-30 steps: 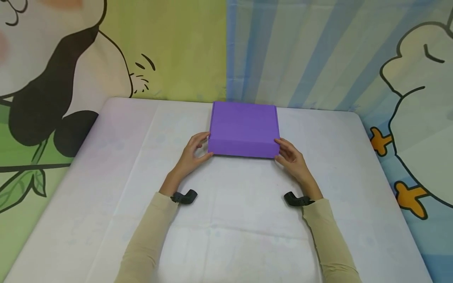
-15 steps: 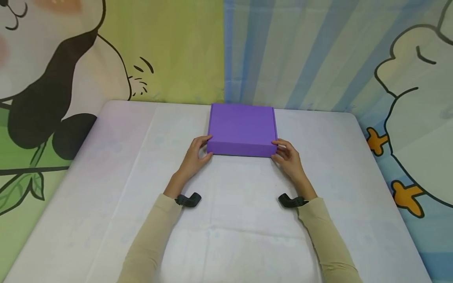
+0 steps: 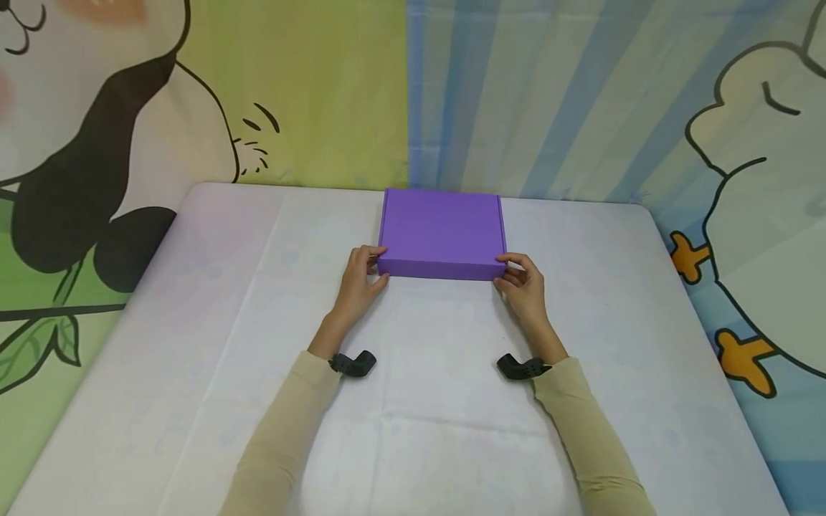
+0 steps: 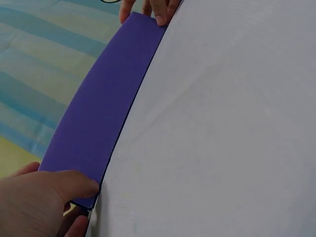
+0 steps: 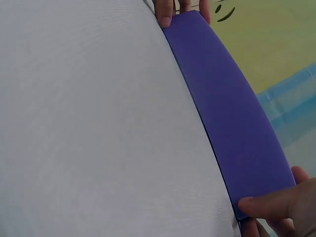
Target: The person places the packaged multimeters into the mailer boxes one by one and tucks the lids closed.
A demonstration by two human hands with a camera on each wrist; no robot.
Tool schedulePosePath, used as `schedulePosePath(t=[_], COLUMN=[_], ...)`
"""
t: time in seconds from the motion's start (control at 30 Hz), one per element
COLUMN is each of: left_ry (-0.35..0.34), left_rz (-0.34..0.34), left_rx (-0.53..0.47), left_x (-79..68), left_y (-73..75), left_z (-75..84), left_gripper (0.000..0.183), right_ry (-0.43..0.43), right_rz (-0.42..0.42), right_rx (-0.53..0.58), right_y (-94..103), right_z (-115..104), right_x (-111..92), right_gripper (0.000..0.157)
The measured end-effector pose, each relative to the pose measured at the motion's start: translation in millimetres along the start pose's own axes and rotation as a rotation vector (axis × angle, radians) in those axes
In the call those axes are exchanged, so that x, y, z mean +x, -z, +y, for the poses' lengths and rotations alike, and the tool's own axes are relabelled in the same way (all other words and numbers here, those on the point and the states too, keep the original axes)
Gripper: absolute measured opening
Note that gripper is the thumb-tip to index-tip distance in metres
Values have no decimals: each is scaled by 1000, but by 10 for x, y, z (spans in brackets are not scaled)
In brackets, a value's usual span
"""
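Note:
A closed purple box [image 3: 442, 226] sits at the far side of the white-covered table, its lid up and its long front face towards me. My left hand [image 3: 357, 283] holds the box's front left corner, its thumb on the front face and its index finger over the top edge. At the front right corner my right hand [image 3: 525, 287] grips in the same manner. Each wrist view shows a thumb pressed on the purple front face, near its lower edge. Some of the other fingers are hidden behind the corners.
White cloth covers the table [image 3: 445, 387]. Behind it hangs a printed backdrop [image 3: 310, 93] with cartoon animals and blue stripes, close to the box's rear edge. A black device [image 3: 353, 364] is strapped to the left wrist, another black device [image 3: 521, 367] to the right.
The box's front face looks shorter than a second ago and its lower front edge lies slightly farther away. Both wrists have moved a little inward. Both hands stay at the front corners.

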State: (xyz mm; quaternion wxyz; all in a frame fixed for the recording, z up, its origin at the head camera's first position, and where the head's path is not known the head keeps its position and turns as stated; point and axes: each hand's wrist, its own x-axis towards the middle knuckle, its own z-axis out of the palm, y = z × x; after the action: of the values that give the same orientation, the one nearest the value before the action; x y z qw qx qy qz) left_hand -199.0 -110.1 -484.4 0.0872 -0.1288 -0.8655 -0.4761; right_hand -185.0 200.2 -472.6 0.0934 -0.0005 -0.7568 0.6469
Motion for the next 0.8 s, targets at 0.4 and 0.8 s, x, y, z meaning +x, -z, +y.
schedulePosePath(t=[0.4,0.8], left_ry=[20,-13], left_rz=[54,5], left_rx=[24,4], left_x=[-13,85], left_y=[5,-16], left_z=[13,-18], left_gripper=[47,49], right_ry=[-7,-16], right_rz=[61,21], right_rx=[-55,-33], right_y=[-104,-50], right_z=[-196,-111], right_x=[-67,19], right_gripper=[38,36])
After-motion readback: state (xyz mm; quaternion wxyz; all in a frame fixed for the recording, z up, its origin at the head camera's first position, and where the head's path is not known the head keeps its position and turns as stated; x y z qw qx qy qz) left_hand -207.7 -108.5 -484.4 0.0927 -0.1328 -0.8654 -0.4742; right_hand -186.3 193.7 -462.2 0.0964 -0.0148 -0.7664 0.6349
